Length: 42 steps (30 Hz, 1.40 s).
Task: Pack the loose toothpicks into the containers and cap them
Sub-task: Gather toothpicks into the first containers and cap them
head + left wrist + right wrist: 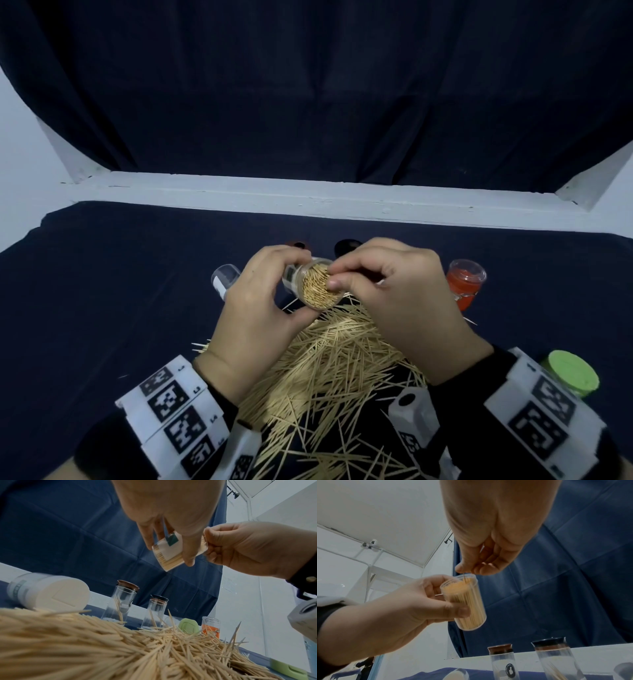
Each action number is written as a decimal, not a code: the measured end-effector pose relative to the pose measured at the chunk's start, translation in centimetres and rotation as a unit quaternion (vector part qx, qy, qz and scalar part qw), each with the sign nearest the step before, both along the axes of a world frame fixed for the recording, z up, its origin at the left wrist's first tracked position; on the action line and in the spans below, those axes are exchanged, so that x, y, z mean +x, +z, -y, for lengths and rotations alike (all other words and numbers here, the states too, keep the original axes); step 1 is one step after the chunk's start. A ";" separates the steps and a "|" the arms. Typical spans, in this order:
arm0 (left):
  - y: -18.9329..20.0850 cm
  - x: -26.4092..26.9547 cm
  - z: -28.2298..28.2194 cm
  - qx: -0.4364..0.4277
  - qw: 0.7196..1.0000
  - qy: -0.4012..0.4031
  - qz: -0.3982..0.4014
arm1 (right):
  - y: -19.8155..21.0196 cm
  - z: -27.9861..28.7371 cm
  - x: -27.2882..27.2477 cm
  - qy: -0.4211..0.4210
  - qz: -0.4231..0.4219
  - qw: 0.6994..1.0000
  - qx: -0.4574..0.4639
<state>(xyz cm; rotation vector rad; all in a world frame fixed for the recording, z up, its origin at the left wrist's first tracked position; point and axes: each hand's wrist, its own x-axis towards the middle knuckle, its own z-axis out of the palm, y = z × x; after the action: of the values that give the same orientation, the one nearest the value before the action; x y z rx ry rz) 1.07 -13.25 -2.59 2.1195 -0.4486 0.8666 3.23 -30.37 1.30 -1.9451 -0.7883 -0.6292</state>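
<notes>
Nearest, bottom centre of head view: big heap of loose toothpicks (329,373) on the dark blue cloth (102,291), spreading from bottom edge up to frame centre. Wrist bands w/ black-white markers sit lower left and lower right. Green lid (570,371) lies flat at lower right, just beside the right band.

Above the heap, mid-frame: left hand (255,315) grips a clear container (317,282), thumb on one side, fingers wrapped round the other, held off the cloth and tilted w/ its open mouth toward the camera. It's packed nearly full w/ toothpicks standing on end. Right hand (397,291) is at the mouth, thumb and forefinger pinched narrow on a few toothpicks (465,578), tips going into the opening; other fingers curled. Right wrist view shows the same: pinch right at the rim, container uncapped.

Left of the hands: a white-labelled container (224,279) lying on its side. Right of them, mid-right: a clear container w/ red inside (466,281), upright, open.

Further back, partly hidden behind the hands: two tall clear containers, one w/ brown cap (127,584), one w/ black cap (159,597), upright, each holding a few toothpicks. Beyond: white ledge (308,195), then dark curtain (308,85) across upper frame.
</notes>
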 end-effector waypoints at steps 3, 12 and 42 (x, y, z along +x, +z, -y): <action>-0.1 -0.1 0.0 0.006 1.000 -0.002 -0.003 | -0.3 -0.6 -0.2 -0.010 0.035 0.998 -0.047; -0.1 0.0 0.0 0.002 1.000 -0.003 -0.014 | -0.6 -1.2 -1.0 -0.007 0.094 0.984 -0.154; 0.3 -0.9 0.6 0.034 0.993 -0.001 -0.109 | -5.1 6.7 -9.2 0.006 -0.298 0.784 -0.545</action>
<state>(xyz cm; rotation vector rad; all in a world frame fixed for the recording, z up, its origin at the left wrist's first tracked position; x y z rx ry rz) 0.21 -13.88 -2.29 2.2457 -0.3698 0.6164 -5.97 -37.07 -3.78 -2.9126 -0.8002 0.6560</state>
